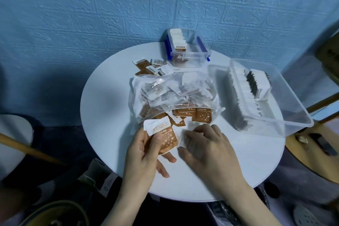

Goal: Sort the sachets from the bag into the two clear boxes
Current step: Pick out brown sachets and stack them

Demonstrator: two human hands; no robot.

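Observation:
A clear plastic bag (pixel 176 91) full of sachets lies in the middle of the round white table (pixel 110 115), its mouth spilling brown sachets (pixel 201 115) toward me. My left hand (pixel 145 154) holds a brown and white sachet (pixel 161 135) between thumb and fingers. My right hand (pixel 205 145) rests on the table beside it, fingertips on a pale sachet (pixel 181 139). A small clear box with blue clips (pixel 189 55) at the back holds upright sachets. A large clear box (pixel 286 101) at the right holds rows of white and dark sachets.
A few loose brown and white sachets (pixel 146 67) lie on the table behind the bag. A blue textured wall rises behind the table. A wooden pole (pixel 29 150) and clutter sit low at the left; a wooden guitar-like body (pixel 311 158) stands at the right.

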